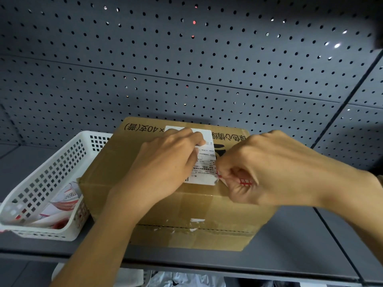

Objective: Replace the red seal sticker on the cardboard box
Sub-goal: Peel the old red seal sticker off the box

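A brown cardboard box [203, 206] with black printed characters lies on a grey metal shelf. A white shipping label [204, 162] is stuck on its top. My left hand [165, 164] lies flat on the box and presses on the label's left part. My right hand [269, 170] is curled at the label's lower right corner, fingers pinched on a red seal sticker [243, 181]. Most of the sticker is hidden under my fingers. Whether it still adheres to the box cannot be told.
A white perforated plastic basket [39, 183] stands directly left of the box and holds sheets with red and white stickers [66, 201]. A grey pegboard wall [186, 59] rises behind. The shelf's front edge [207, 264] runs below the box.
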`<state>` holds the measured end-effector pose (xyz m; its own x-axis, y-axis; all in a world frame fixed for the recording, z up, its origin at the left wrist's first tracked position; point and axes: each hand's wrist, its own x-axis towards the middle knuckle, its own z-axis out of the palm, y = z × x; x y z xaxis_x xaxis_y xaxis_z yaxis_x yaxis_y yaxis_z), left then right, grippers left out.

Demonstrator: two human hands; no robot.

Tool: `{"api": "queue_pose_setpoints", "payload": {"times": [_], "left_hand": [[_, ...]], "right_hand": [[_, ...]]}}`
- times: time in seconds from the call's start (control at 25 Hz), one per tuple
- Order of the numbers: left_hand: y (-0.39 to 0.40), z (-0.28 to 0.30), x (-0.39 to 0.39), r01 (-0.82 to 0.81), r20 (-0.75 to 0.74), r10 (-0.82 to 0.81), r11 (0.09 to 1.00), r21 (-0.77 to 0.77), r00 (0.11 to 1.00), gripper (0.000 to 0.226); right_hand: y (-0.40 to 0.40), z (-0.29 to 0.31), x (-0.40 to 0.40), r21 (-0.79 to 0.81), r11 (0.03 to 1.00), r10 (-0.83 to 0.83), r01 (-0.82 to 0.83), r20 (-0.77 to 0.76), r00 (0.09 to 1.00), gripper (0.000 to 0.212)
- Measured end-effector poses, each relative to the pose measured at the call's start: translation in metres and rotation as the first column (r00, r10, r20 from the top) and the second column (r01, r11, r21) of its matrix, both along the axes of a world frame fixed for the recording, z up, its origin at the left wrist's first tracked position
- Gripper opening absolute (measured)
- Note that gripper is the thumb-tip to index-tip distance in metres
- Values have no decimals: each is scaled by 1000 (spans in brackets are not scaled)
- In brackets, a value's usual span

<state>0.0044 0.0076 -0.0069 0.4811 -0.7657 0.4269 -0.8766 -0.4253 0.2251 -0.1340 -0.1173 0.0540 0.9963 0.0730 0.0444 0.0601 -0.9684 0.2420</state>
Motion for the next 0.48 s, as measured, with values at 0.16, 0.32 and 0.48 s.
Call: {"api": "queue_pose_setpoints", "payload": {"times": [0.16, 0.32, 0.48], "left_hand": [[-1, 1, 0, -4, -1, 4, 1000, -5, 1000, 30], [0, 0, 0, 1, 6, -1, 1000, 3, 1000, 30], [-1, 1, -1, -4, -1, 4, 1000, 14, 1000, 30]], "right_hand": [[-26, -6, 2, 479, 877, -2, 20, -39, 999, 12], [-43, -12, 4, 775, 629, 27, 53, -90, 996, 20], [-31, -13, -4, 501, 853, -130, 145, -66, 989, 39]]}}
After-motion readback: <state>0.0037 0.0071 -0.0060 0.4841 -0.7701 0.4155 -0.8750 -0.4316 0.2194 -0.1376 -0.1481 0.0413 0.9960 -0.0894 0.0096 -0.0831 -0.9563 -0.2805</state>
